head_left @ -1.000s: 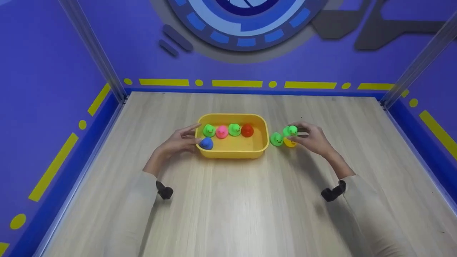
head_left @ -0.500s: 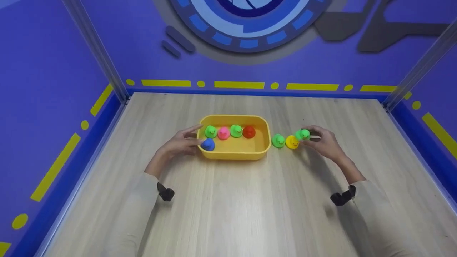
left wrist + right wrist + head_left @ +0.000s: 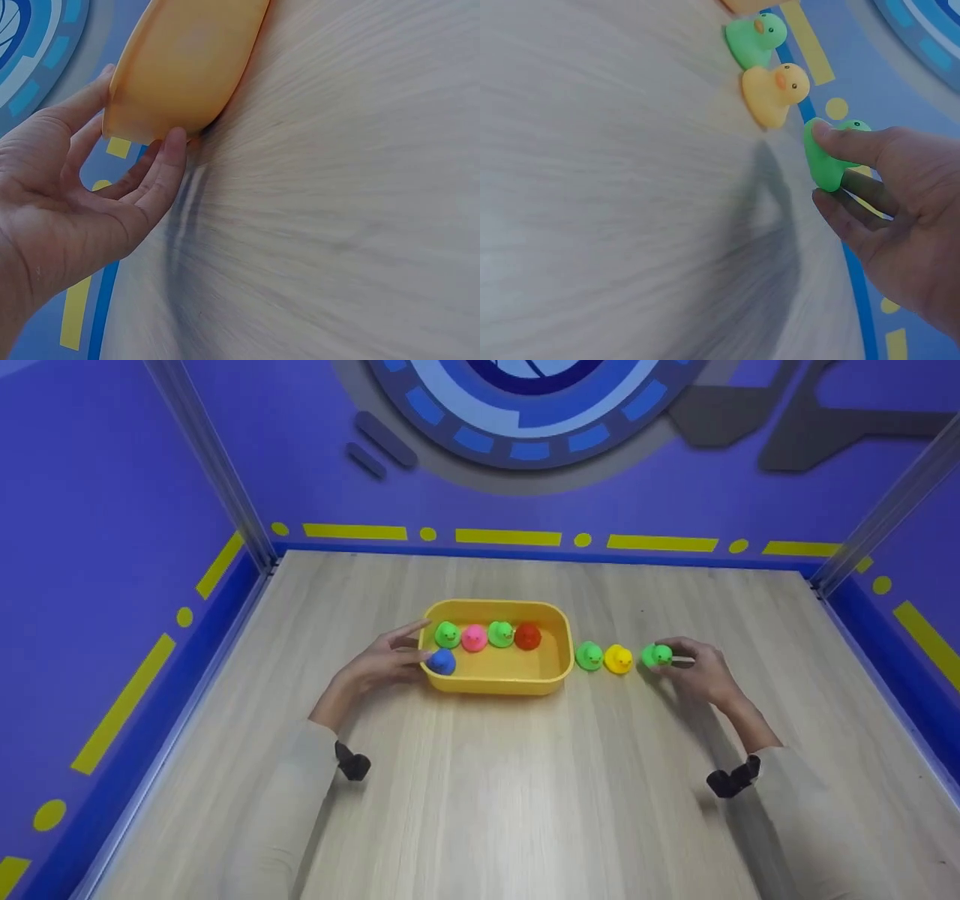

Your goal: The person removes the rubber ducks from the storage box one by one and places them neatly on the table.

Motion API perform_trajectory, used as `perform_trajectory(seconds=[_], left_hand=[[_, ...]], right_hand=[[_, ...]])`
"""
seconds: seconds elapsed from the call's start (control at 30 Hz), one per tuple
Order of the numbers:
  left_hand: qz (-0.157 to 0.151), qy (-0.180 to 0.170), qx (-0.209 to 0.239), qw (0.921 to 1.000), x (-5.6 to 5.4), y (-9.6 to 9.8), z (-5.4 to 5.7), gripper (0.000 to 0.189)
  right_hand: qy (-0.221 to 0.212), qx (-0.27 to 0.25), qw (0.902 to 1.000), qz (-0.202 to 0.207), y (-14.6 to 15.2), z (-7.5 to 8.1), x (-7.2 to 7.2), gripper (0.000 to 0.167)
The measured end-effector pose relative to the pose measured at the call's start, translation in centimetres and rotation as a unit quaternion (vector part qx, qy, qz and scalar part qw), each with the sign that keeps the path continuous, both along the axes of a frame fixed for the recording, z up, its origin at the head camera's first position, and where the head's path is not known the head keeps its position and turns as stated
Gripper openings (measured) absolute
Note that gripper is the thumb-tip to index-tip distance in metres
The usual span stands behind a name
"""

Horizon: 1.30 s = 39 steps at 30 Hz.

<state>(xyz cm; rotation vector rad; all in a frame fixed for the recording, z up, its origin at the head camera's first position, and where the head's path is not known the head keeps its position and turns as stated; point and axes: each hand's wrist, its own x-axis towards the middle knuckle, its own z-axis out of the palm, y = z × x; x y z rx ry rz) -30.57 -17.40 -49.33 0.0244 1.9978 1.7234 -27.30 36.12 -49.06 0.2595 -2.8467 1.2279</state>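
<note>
A green rubber duck [image 3: 657,655] is pinched between the right hand's [image 3: 703,669] thumb and fingers, just right of a yellow duck [image 3: 618,659]; whether its base meets the wooden tabletop [image 3: 480,795] is hard to tell. The step in hand looks like placing it at the end of the row. That calls for a level set-down, then loosening the fingers without nudging the yellow duck, the nearest obstacle. Leftward, a second green duck [image 3: 589,655] sits just beside the yellow tub [image 3: 499,688]. Inside, a pink duck [image 3: 474,638] and a red duck [image 3: 528,637] line up with two more green ones behind a blue duck [image 3: 442,662]. The left hand [image 3: 381,666] grips the tub's left end. Blue panels [image 3: 225,660] stand around the table.
</note>
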Motion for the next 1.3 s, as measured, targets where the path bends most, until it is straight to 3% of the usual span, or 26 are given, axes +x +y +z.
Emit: perform_trajectory(seconds=[0.67,0.97,1.3], left_hand=[[-0.011,0.014,-0.010,0.9998,0.3,-0.1,-0.4,0.075],[-0.007,0.022,0.006,0.9997,0.2,0.0,-0.3,0.073],[-0.004,0.023,-0.006,0.9997,0.1,-0.1,-0.1,0.074]], right_hand=[[-0.010,0.005,0.9998,0.018,-0.3,-2.7,0.5,0.046],[-0.010,0.000,0.9997,0.024,-0.4,-2.2,0.4,0.050],[-0.019,-0.002,0.9997,0.015,-0.7,-2.2,0.3,0.051]])
